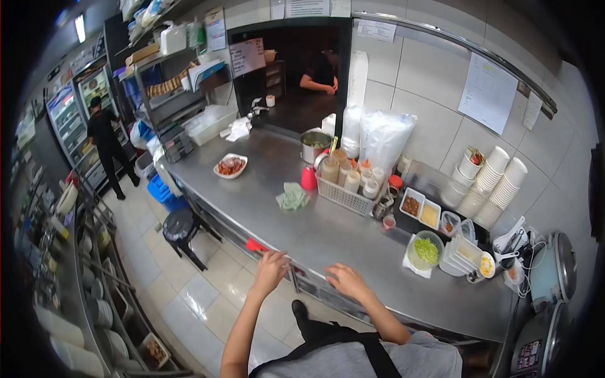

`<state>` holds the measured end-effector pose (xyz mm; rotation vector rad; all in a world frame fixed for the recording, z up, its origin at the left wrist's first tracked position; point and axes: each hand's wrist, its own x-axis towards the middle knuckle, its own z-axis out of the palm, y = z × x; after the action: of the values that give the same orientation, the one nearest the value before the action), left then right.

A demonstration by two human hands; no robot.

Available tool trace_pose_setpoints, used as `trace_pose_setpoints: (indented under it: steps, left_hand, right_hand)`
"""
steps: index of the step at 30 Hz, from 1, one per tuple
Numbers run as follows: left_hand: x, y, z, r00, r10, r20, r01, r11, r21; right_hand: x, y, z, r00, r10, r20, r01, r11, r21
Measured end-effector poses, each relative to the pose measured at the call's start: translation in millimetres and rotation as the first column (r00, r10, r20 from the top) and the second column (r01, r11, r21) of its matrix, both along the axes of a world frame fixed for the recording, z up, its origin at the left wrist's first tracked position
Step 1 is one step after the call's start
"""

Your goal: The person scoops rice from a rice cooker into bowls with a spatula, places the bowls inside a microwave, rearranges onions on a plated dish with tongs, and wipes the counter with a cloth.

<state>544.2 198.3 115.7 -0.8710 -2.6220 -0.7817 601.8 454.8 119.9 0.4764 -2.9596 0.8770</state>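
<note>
My left hand [271, 269] is at the front edge of the steel counter [252, 211], fingers loosely bent and apart, holding nothing I can see. Just beyond it is a small red object [254, 244] at the counter's edge; whether they touch I cannot tell. My right hand [345, 279] hovers over the same edge, palm down, fingers spread and holding nothing. Farther in on the counter lies a crumpled green cloth [292, 196]. A white bowl of reddish food [230, 166] stands to its left.
A grey basket [343, 196] of sauce bottles stands at the back, near a metal pot [315, 146]. On the right are a tub of chopped greens [426, 250] and stacked cups [491, 173]. A black stool [181, 225] stands left. One person [102, 135] is by the fridges, another [319, 72] beyond the hatch.
</note>
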Motion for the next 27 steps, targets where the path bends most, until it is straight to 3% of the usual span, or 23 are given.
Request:
trace_pose_setpoints:
  steps: [5,8,11,14,17,19,20,22,24,25,26,27]
  left_hand:
    - [-184.6,33.9,-36.6,1.000,0.020,0.006,-0.018,0.979,-0.203]
    - [-246.8,53.8,-40.7,0.980,0.144,0.141,-0.073,0.905,-0.419]
    - [-298.0,55.8,-47.0,0.992,0.083,0.091,-0.041,0.918,-0.394]
    - [-327.6,58.3,-55.7,0.909,0.106,0.404,0.032,0.946,-0.322]
    - [-332.5,53.7,-68.8,0.962,-0.030,0.271,0.112,0.951,-0.289]
    - [-335.0,28.3,-68.9,0.895,-0.246,0.371,0.270,0.963,-0.014]
    - [-339.5,11.0,-64.8,0.845,-0.357,0.399,0.334,0.934,0.128]
    - [-349.2,-34.2,-27.3,0.769,-0.339,0.543,0.154,0.921,0.357]
    - [-399.1,-100.6,-19.9,0.922,-0.153,0.355,-0.019,0.900,0.436]
    - [-418.0,-138.0,-2.2,0.901,-0.009,0.433,-0.217,0.856,0.470]
    - [-447.0,-175.4,-4.5,0.927,0.165,0.337,-0.347,0.715,0.607]
    - [-465.3,-206.7,19.0,0.861,0.112,0.496,-0.440,0.655,0.615]
  right_hand:
    - [-98.2,-20.9,-12.5,0.995,-0.097,0.014,0.097,0.995,-0.010]
    - [-156.8,-31.0,-11.1,0.991,-0.132,-0.005,0.131,0.988,-0.087]
    - [-216.6,-39.5,-17.1,0.990,-0.138,-0.019,0.131,0.968,-0.212]
    - [-257.3,-48.2,-22.2,0.973,-0.229,0.014,0.227,0.951,-0.212]
    - [-284.7,-48.6,-38.3,0.918,-0.396,0.018,0.395,0.912,-0.108]
    - [-295.9,-50.0,-55.3,0.860,-0.510,-0.007,0.510,0.860,-0.022]
    - [-298.7,-53.7,-67.7,0.829,-0.559,-0.002,0.558,0.827,-0.073]
    - [-306.2,-64.6,-86.6,0.757,-0.654,0.002,0.644,0.744,-0.179]
    - [-311.3,-77.3,-84.0,0.737,-0.674,-0.041,0.660,0.732,-0.169]
    - [-307.5,-89.3,-85.4,0.728,-0.683,-0.047,0.670,0.725,-0.162]
    - [-308.3,-100.0,-90.2,0.688,-0.723,-0.063,0.709,0.688,-0.157]
    - [-313.3,-106.9,-95.5,0.644,-0.761,-0.079,0.746,0.648,-0.153]
